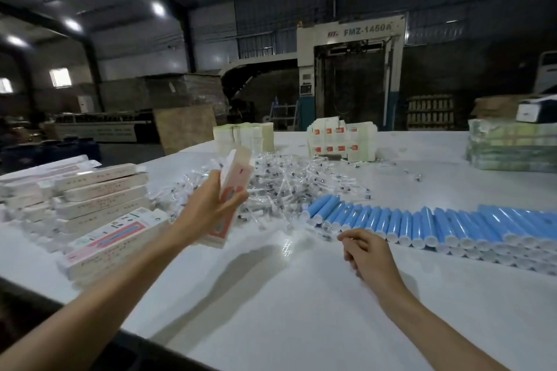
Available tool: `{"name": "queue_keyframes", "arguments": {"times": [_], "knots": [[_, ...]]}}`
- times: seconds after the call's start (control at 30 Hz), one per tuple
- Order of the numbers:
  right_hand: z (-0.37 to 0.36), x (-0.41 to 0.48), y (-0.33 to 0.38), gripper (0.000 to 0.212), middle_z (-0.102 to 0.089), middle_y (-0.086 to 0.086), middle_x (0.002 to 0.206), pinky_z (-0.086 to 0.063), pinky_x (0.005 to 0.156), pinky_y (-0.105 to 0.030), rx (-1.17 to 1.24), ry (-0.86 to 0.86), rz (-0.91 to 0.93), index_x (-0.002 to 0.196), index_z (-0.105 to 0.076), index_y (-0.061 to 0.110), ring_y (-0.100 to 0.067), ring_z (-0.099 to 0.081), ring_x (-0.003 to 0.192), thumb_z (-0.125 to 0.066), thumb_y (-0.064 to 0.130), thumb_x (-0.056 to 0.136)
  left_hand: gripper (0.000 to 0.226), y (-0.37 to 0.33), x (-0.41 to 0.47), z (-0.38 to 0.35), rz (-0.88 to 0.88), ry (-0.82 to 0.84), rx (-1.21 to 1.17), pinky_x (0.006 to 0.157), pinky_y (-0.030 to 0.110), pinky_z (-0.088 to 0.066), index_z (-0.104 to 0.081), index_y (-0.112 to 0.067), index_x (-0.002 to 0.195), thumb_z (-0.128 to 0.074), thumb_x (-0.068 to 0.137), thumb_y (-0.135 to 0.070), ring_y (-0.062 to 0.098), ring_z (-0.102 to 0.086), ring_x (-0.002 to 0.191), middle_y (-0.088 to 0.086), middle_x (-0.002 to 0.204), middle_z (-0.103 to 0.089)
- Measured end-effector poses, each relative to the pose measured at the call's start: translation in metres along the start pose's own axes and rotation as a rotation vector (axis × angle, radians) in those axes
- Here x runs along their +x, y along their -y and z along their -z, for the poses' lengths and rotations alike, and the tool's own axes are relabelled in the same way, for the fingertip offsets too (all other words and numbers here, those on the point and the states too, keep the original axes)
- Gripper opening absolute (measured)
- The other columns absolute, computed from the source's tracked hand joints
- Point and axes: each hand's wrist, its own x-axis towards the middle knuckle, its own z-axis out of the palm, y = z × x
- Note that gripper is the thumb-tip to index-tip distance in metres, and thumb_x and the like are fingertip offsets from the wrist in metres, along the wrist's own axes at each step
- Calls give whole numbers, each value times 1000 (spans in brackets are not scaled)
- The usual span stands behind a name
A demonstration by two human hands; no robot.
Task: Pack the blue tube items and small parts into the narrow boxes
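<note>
— Across the white worktop [271, 295], what is laid out?
— Blue tubes [422, 223] are lined up at the right, narrow boxes [99, 199] stacked at the left, small parts [286, 181] heaped between.
— And the grips?
— A single box [233, 187] is clasped, tilted, by the left grip [211, 205]. The right grip [366, 253] is curled beside the tubes; whether anything is pinched cannot be told.

Head-worn wide view, facing forward, close over table [286, 304], edges seemingly warped
</note>
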Motion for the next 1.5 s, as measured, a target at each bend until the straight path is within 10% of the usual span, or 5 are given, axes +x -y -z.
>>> {"name": "queue_keyframes", "arguments": {"times": [0.27,0.47,0.97,1.23,1.5], "knots": [[4,0,7,19,-63,-3,68,-43,52,-22,2,-93,-19,98,-74,8,-15,-54,60,-57,0,102,39,-104,-19,-144,199,321,-727,90,44,-61,-53,-39,124,-66,90,-54,21,-75,98,2,116,-73],[26,18,14,14,-72,-2,83,-53,70,-35,-185,-297,-5,97,-71,13,-16,-66,73,-58,14,103,41,-118,-31,-186,223,283,-891,72,31,-59,-59,-31,120,-62,86,-53,18,-74,84,9,106,-74],[114,95,25,18,-69,-1,112,-39,73,-30,-1661,-217,-179,115,-65,21,-22,-67,103,-55,20,100,33,-101,-33,-186,305,324,-1077,58,21,-58,-54,-19,116,-53,97,-46,10,-73,66,5,95,-68],[105,103,27,9,-57,2,82,-38,70,-30,-1643,-195,-277,94,-58,20,-20,-55,81,-54,14,100,25,-104,-29,-183,165,259,-1001,66,20,-59,-61,-23,131,-62,107,-29,6,-77,87,-10,103,-75],[111,105,31,5,-67,-8,110,-43,73,-33,-1397,-256,-286,102,-59,14,-26,-59,90,-59,19,102,91,-104,-33,-179,84,260,-1061,74,33,-66,-14,-69,153,-79,95,-41,9,-77,103,3,130,-63]]}}
